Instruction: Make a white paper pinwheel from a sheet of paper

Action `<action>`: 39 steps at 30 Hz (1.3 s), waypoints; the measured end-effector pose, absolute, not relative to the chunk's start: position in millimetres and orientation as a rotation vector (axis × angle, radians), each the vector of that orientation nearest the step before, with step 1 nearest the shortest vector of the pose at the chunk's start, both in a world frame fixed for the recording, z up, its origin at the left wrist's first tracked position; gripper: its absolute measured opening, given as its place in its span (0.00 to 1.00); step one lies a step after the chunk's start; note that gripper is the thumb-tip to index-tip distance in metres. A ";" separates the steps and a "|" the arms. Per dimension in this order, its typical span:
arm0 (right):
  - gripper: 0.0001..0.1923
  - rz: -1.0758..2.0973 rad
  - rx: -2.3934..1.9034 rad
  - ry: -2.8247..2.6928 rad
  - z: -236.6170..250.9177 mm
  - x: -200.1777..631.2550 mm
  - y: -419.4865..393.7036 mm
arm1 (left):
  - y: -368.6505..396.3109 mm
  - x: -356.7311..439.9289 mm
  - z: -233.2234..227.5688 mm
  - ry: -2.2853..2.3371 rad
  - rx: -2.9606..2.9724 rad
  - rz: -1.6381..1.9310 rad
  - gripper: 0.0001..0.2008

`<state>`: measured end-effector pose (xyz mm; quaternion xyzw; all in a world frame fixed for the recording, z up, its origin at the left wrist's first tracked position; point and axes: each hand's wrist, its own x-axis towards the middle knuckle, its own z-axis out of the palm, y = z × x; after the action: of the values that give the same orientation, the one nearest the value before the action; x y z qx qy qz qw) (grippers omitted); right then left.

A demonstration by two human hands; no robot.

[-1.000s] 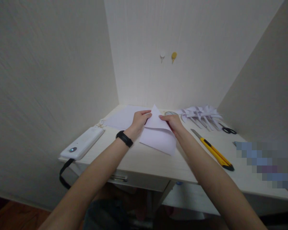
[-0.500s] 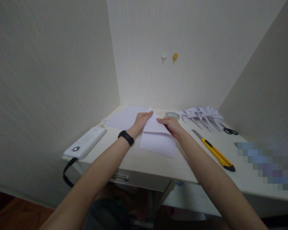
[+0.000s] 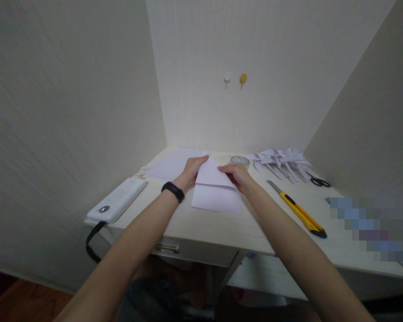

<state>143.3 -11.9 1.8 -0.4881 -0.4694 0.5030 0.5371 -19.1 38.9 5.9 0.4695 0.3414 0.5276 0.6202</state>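
Lying flat on the worktop [image 3: 201, 223], the white paper sheet [image 3: 216, 197] shows a folded upper flap over a rectangular lower part; its surface is plain and unmarked. The sheet sits near the front middle of the worktop, between both hands. The left hand [image 3: 193, 169] rests with fingers extended on the upper left edge of the flap. The right hand [image 3: 237, 174] presses fingers flat on the upper right edge. Neither hand closes around the sheet. A yellow utility knife [image 3: 300, 212] lies to the right, apart from the sheet.
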 end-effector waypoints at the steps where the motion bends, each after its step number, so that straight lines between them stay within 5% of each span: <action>1: 0.12 1.198 -1.156 -1.129 1.5 143.2 -11.9 | 39.2 -19.3 6.1 0.777 1.056 1.198 0.12; 39: 0.10 1.086 -1.200 -0.992 -21.1 139.3 -56.0 | 49.4 -31.5 -2.4 0.745 1.319 1.038 0.21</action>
<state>139.3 -56.0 -21.1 -0.5140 -0.4250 0.4652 0.5821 -31.5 49.4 -2.4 0.5707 0.3225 0.4491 0.6071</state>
